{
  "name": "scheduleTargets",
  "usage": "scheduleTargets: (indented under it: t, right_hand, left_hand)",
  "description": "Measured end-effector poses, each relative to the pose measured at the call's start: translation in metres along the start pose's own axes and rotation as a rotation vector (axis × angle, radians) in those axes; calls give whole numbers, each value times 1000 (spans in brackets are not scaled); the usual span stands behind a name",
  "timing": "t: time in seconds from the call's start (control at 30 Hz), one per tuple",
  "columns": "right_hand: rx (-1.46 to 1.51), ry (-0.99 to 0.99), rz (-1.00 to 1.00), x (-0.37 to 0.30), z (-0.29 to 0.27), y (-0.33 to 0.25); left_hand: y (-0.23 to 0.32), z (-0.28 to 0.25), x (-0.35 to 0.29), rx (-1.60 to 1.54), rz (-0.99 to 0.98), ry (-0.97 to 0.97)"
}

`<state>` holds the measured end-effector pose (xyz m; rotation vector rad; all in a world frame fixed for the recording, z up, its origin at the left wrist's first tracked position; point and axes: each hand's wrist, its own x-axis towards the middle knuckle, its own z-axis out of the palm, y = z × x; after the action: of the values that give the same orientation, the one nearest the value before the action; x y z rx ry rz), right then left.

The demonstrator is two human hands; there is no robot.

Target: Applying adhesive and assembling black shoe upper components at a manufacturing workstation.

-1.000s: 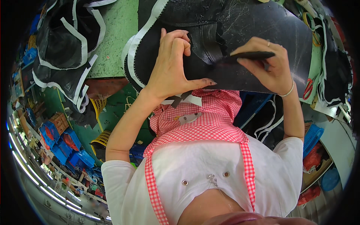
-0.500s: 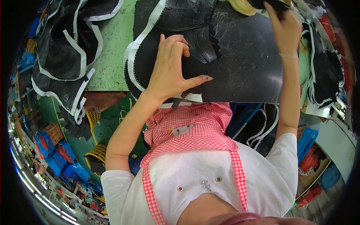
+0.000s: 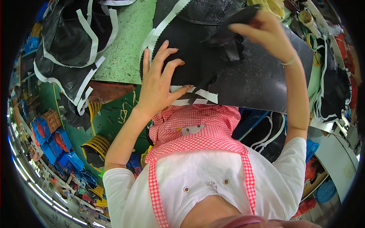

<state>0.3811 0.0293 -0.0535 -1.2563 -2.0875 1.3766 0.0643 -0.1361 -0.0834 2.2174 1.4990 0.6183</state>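
My left hand (image 3: 161, 78) rests with spread fingers on the left part of a flat black sheet piece (image 3: 190, 57) that has a white toothed edge strip. My right hand (image 3: 268, 38) pinches a limp black scrap of material (image 3: 237, 21), raised above the piece and smeared by motion. A dark board (image 3: 262, 85) lies under the work. Close to my left thumb, several short white strips (image 3: 207, 96) stick along the board's near edge. A wrinkled black part (image 3: 197, 15) lies at the far side of the sheet piece.
Black pieces with white edging (image 3: 66, 41) are heaped at the left of the green tabletop (image 3: 131, 45). Yellow material (image 3: 272, 7) and a tube-like roll (image 3: 306, 17) sit at the far right, near more edged black pieces (image 3: 330, 87). A yellow basket (image 3: 97, 146) stands below on the left.
My right hand has come left and nearer from the far right with a black scrap now over the sheet piece. My left hand has flattened and spread its fingers. The view has shifted slightly.
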Motion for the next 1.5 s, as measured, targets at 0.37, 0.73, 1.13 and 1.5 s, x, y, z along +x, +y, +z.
scheduleTargets:
  t: [0.37,0.73,1.13,1.5]
  right_hand:
    - [-431,-128,-194,23,15,-73]
    - [-371,-444,-552,16,23,-70]
    - [-949,733,64,-16,-89,34]
    - [168,371,43,-16,-42,-6]
  left_hand:
    - [-12,6,-4,-75,21,33]
    - [-12,7,-4,-101,-7,78]
    - [-13,1,-4,-115,14,66]
    - [-15,-32,-29,-162,-351,150]
